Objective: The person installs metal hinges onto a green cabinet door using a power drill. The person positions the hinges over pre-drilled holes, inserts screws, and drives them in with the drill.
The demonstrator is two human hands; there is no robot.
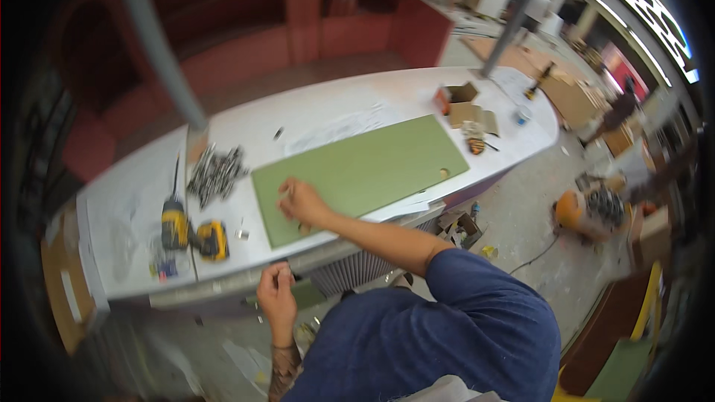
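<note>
A green rectangular panel [365, 164] lies flat on the white worktop [328, 98]. Over its near left part is my right hand [304, 203], fingers bent inward and partly blurred; anything inside them is too small to make out. A round hole [445, 173] shows near the panel's right end, and another hole [304, 229] sits just below my right hand. My left hand [276, 296] is held in front of the worktop's near edge, thumb pressed to the fingers. Whatever it may hold is hidden.
Left of the panel lie a pile of metal hinges [216, 173] and a yellow-black cordless drill [175, 225]. Opened cardboard boxes [463, 106] and a tape measure [475, 146] lie right. Grey posts [514, 18] rise from the worktop. An orange machine [577, 212] stands on the floor.
</note>
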